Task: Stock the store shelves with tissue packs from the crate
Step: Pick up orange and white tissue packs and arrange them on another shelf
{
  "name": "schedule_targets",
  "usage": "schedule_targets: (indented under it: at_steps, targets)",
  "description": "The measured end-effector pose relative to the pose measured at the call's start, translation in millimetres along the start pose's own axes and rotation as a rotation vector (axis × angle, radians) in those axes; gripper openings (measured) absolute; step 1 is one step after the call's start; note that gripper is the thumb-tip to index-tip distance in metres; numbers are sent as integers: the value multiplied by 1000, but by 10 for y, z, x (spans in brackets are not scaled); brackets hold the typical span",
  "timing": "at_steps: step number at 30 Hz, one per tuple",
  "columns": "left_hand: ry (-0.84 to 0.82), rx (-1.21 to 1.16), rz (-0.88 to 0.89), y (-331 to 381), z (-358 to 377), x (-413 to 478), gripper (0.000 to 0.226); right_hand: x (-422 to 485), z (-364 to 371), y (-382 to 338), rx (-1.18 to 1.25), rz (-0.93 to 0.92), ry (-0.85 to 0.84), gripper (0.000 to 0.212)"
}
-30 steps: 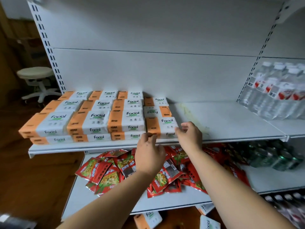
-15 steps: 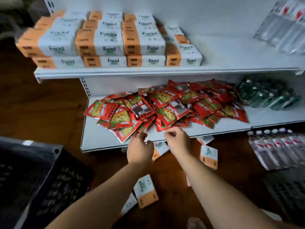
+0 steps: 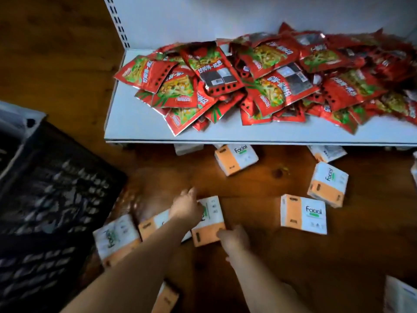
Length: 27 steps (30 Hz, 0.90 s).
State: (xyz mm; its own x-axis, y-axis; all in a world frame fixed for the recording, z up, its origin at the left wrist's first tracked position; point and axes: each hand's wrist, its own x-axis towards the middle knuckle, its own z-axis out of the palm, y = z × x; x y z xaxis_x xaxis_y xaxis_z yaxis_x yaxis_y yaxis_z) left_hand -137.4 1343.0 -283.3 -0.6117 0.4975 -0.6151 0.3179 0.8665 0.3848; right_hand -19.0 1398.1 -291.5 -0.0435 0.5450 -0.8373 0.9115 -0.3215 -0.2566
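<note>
Several white-and-orange "Facial" tissue packs lie scattered on the wooden floor below the bottom shelf (image 3: 135, 123). Both my hands are down at one tissue pack (image 3: 213, 219) in the middle of the floor. My left hand (image 3: 187, 210) lies over its left side with fingers curled on it. My right hand (image 3: 234, 239) holds its orange lower right corner. Other packs lie close by: one (image 3: 303, 214) to the right, one (image 3: 328, 184) standing farther right, one (image 3: 235, 159) near the shelf edge, and two at the left (image 3: 116, 242) (image 3: 153, 223). The black crate (image 3: 52, 199) is at the left.
A heap of red snack packets (image 3: 248, 75) covers the bottom shelf above the floor. More tissue packs poke out from under the shelf edge (image 3: 326, 152) and lie near my arms (image 3: 167, 297). The image is blurred by movement.
My view dropped from the stocked upper shelf to the floor. Both hands moved down from the shelf edge to a tissue pack on the floor and took hold of it.
</note>
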Motion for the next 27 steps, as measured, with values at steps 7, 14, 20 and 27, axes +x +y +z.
schedule_targets:
  at_steps: [7,14,20,27]
  targets:
    - [-5,52,-5,-26,114,11,39,96,72,-10,443,-13,26,39]
    - [255,-223,11,322,-554,-323,23,-499,-740,-816,474,-384,207,46]
    - [494,-483,281,1009,-1475,-800,27,-1364,-1502,-1389,637,-726,436,21]
    - [685,-560,573,1685,-2477,-1439,24,-2422,-2231,-1836,839,-975,594,18]
